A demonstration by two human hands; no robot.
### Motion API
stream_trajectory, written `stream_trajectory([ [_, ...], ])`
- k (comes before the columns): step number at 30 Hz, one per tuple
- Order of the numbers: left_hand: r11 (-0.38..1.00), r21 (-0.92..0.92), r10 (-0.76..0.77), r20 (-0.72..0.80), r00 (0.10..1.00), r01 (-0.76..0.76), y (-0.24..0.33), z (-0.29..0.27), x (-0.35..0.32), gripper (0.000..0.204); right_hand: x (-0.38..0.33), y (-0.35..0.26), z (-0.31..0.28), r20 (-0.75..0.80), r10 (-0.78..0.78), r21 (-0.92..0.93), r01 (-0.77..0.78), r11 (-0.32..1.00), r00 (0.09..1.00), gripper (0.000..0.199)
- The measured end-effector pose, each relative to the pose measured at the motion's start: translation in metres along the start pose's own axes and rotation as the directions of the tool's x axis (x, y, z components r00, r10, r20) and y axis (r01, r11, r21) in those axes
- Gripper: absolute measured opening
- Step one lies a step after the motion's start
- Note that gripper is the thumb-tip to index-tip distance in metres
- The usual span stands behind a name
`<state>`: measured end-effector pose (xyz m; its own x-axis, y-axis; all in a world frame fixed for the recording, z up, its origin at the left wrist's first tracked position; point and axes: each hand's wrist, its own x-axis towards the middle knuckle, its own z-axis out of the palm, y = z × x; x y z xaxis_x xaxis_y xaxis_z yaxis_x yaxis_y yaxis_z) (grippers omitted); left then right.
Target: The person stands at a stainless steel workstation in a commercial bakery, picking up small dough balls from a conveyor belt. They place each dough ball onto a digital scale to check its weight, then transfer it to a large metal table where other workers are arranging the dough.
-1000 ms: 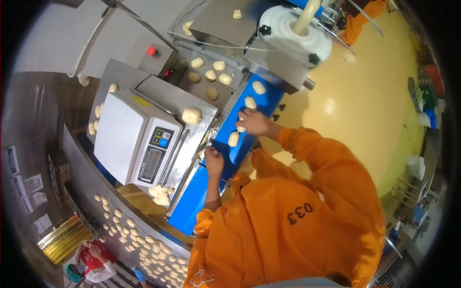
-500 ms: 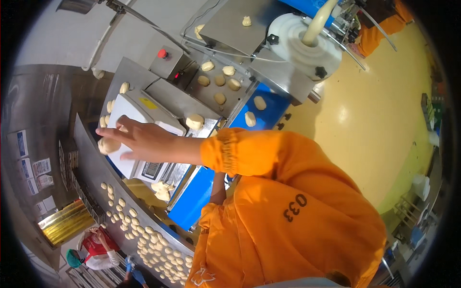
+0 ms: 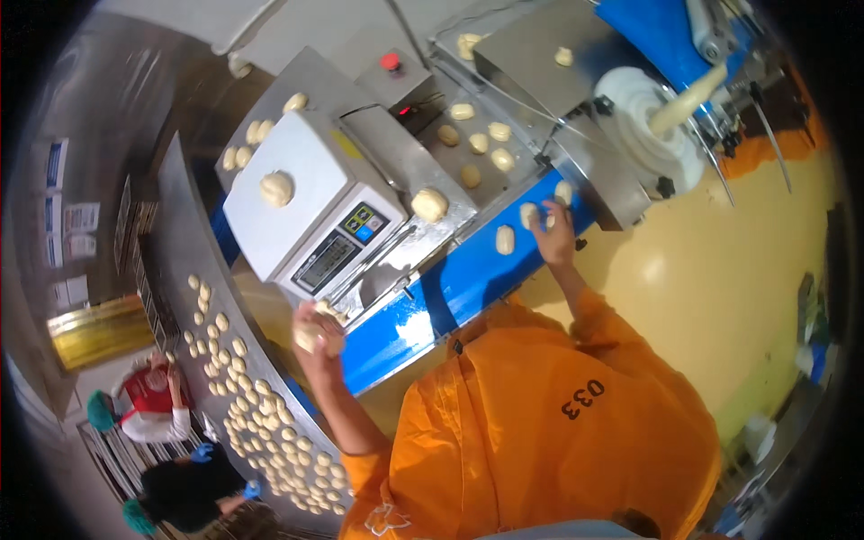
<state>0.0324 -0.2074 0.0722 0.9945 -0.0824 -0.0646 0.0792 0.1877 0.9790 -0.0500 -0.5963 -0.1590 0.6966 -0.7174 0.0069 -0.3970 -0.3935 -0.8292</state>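
Note:
Beside the front corner of the white digital scale, my left hand is closed around a pale dough piece. A bit of dough scrap shows just behind its fingers. One rounded dough piece rests on the scale's plate. Over to the right, my right hand reaches over the blue conveyor belt, its fingers closed about a dough piece. Another oval dough piece lies on the belt left of that hand, and one more sits just beyond it.
A larger dough lump sits right of the scale. Several pieces lie on a metal tray behind the belt. At the right stands a machine with a white round hopper. Many pieces cover a long steel table; co-workers stand beyond it.
My right hand has left the scale and swung right to the belt, leaving a dough piece on the plate. My left hand has come up beside the scale with dough. The view has shifted.

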Motion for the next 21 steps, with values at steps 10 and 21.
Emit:
stream_trajectory([
  [10,0.175,0.837,0.144,0.5,0.854,-0.519,0.107,0.014,0.182,0.029,0.013,0.023,0.038,0.379,-0.01,0.26,-0.096,0.961,0.925,0.028],
  [21,0.58,0.697,0.321,0.28,0.905,-0.421,0.056,-0.018,0.217,0.036,-0.091,-0.07,0.087,0.412,-0.326,-0.378,0.485,0.789,0.851,0.064],
])
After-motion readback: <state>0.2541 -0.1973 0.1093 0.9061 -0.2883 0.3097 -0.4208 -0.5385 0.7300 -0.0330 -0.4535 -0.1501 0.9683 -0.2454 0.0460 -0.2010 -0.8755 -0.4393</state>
